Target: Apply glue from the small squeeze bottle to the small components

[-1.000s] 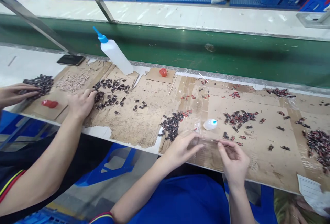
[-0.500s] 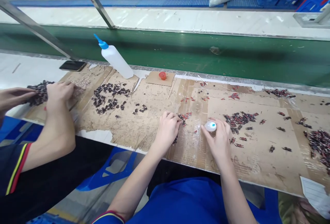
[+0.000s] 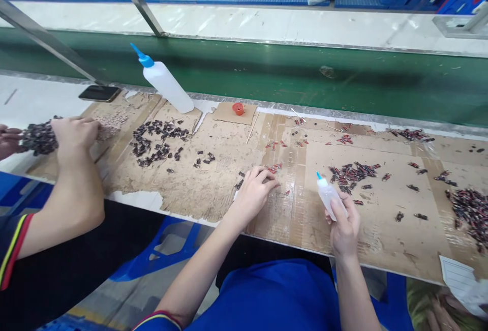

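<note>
My right hand (image 3: 346, 224) is wrapped round a small translucent squeeze bottle (image 3: 332, 200), which leans with its blue tip up and to the left above the cardboard (image 3: 229, 183). My left hand (image 3: 253, 188) rests low over the cardboard, fingers bent and drawn together; whatever is between the fingertips is hidden. Just beyond those fingertips lie small red pieces (image 3: 275, 167). Several small dark parts (image 3: 240, 181) show at the left side of this hand. Near my right hand spreads a heap of red-and-black parts (image 3: 353, 174).
A larger white bottle (image 3: 168, 87) with a blue nozzle leans at the back left, near a red cup (image 3: 238, 109) and a phone (image 3: 99, 93). A co-worker's hand (image 3: 76, 135) works at a dark pile on the left. More parts (image 3: 473, 214) are heaped far right.
My right hand has moved right and turned the squeeze bottle so its side shows. My left hand has shifted slightly right, uncovering dark parts. The view has shifted a little.
</note>
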`<action>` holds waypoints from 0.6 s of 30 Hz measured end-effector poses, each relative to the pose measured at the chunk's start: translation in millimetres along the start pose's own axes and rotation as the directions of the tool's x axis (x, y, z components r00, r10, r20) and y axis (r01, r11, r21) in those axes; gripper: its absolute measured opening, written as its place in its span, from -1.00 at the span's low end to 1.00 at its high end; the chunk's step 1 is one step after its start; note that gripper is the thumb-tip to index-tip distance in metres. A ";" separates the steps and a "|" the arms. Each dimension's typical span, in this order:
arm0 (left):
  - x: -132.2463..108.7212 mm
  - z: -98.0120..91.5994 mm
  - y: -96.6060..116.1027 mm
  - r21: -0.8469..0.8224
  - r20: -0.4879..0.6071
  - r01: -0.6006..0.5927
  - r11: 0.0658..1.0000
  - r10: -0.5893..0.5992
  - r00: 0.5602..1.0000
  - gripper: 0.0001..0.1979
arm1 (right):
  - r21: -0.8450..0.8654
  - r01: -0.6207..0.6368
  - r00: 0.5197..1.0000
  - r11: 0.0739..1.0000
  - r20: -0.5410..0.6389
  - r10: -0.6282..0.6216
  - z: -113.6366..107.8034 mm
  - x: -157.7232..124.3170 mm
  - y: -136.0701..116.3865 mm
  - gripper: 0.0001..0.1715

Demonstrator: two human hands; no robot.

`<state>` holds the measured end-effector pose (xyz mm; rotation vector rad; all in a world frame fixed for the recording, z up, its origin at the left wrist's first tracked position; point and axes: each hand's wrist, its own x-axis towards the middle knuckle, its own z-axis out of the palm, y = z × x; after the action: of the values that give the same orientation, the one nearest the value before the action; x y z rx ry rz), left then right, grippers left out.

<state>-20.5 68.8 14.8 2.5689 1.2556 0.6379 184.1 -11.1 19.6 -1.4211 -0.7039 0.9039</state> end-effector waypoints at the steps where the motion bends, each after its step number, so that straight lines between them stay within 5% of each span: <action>1: 0.3 -1.5 -0.3 0.024 0.029 -0.013 1.000 0.012 1.000 -0.79 | 0.046 -0.005 1.000 0.999 -0.023 0.006 0.1 -0.1 -1.0 -0.63; 5: -0.5 -6.9 1.2 0.078 0.092 -0.038 0.996 0.031 0.995 -0.75 | 0.225 -0.039 0.998 0.974 -0.036 0.048 0.4 2.0 -3.2 -0.65; 11: -17.8 -3.3 19.4 -0.156 0.007 -0.004 0.988 0.005 1.000 -0.54 | 0.284 -0.140 0.981 0.949 -0.088 0.171 3.8 0.6 -1.7 -0.51; 18: -36.9 8.6 36.0 -0.279 0.071 0.147 0.949 -0.132 0.989 -0.88 | 0.127 -0.068 0.994 0.990 -0.077 0.078 5.7 -6.0 2.2 -0.59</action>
<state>-11.4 17.6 9.8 2.2288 1.2179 0.6648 176.0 -13.4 18.4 -1.3723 -0.5283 0.9247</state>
